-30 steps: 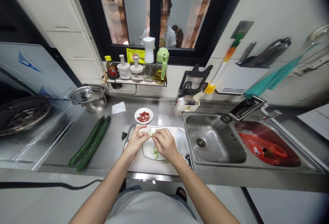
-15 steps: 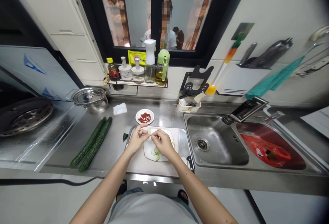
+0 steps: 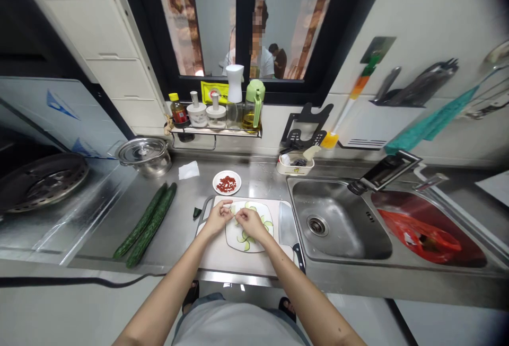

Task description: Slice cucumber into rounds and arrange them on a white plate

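Right hand (image 3: 249, 221) shifted leftward over plate (image 3: 231, 236), grip pinched, contents unclear; left hand (image 3: 218, 217), grip unreadable

Steel counter (image 3: 95, 219): bright, streaked with pale glare
Sink (image 3: 345, 219): soft highlights along the metal
Window (image 3: 218, 17): reflective, with a blocky mosaic over the head of a person (image 3: 262, 62)
Black panel (image 3: 24, 28): dim, little detail
Right wall (image 3: 429, 7): stretched, smeared toward a darkened corner
Left hand (image 3: 218, 216), right hand (image 3: 250, 222): evenly lit, slightly soft

Right of the plate (image 3: 231, 237), a knife (image 3: 285, 224) lies in the way; left, past the left hand (image 3: 217, 219), room runs to the cucumbers (image 3: 149, 229).
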A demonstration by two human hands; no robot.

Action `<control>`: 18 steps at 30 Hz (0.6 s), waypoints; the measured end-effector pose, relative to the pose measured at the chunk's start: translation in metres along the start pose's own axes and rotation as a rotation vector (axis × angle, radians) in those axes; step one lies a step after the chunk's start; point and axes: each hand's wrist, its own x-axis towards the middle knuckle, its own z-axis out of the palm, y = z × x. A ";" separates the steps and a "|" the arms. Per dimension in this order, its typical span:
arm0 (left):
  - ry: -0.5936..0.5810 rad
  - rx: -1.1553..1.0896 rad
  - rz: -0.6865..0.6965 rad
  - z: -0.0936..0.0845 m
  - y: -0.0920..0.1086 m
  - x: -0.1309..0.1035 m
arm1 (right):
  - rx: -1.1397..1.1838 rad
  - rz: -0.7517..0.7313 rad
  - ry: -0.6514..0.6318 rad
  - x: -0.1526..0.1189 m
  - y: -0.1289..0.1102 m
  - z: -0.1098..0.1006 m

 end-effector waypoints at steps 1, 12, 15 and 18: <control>-0.001 0.003 -0.010 0.000 -0.004 0.000 | -0.017 0.009 -0.013 0.001 0.002 0.001; 0.027 0.229 -0.031 -0.003 -0.034 0.008 | -0.223 0.054 -0.085 0.003 0.010 0.008; 0.050 0.333 -0.043 -0.003 -0.033 0.009 | -0.301 0.066 -0.101 0.004 0.010 0.010; 0.064 0.419 -0.033 -0.002 -0.031 0.009 | -0.388 0.090 -0.114 0.006 0.010 0.012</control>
